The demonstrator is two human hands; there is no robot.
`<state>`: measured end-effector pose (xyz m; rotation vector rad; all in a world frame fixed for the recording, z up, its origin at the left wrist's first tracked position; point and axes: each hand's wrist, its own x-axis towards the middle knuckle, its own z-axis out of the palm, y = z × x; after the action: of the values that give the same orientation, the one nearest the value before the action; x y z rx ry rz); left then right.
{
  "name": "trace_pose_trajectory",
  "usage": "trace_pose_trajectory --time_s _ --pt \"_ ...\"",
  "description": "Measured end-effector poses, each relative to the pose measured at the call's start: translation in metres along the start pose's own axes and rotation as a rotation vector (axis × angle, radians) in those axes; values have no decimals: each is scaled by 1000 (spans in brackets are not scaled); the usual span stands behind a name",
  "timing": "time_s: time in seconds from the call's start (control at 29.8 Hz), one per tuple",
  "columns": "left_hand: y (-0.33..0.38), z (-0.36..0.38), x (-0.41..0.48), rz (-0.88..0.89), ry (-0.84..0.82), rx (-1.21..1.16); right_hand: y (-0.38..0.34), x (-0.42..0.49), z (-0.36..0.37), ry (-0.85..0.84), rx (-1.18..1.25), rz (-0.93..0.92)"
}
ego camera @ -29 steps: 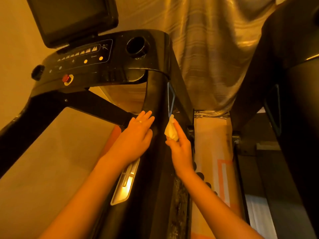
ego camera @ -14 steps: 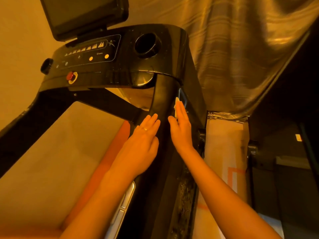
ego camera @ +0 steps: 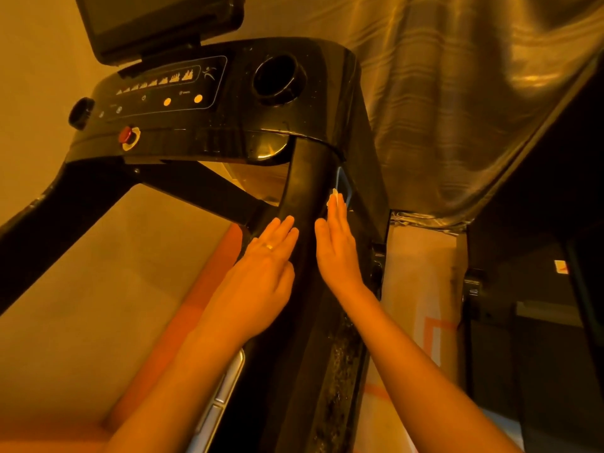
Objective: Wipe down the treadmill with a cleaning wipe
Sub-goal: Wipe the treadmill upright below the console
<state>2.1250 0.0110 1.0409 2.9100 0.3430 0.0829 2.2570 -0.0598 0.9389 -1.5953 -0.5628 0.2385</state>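
Note:
A black treadmill fills the view, its console (ego camera: 209, 103) at the top and its right upright post (ego camera: 307, 191) running down the middle. My right hand (ego camera: 336, 246) lies flat with straight fingers on the post's right side, pressing a white cleaning wipe (ego camera: 333, 197) against it; only a small bit of the wipe shows past my fingertips. My left hand (ego camera: 261, 276), wearing a ring, rests flat on the post's left side with its fingers straight. It holds nothing.
A dark screen (ego camera: 157, 24) stands above the console, which has a cup holder (ego camera: 277, 78) and a red stop button (ego camera: 127, 135). A crossbar (ego camera: 202, 191) runs left from the post. A shiny curtain (ego camera: 457, 93) hangs behind. A second dark machine (ego camera: 555, 256) stands on the right.
My right hand has flattened over the wipe and slid up the post towards the console. My left hand has stayed on the post's left side. The view has moved closer.

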Motion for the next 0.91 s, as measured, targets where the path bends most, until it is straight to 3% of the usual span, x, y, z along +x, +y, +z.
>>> trace_pose_trajectory --time_s 0.23,0.47,0.6,0.91 --pt "4 -2 -1 -6 -5 27 -14 51 -13 45 55 14" --pt "4 0 -1 -4 3 54 19 48 -7 52 202 76" --pt "4 0 -1 -7 0 55 -4 63 -7 86 244 -23" --pt "4 -1 0 0 7 67 5 76 -14 24 -26 -251"
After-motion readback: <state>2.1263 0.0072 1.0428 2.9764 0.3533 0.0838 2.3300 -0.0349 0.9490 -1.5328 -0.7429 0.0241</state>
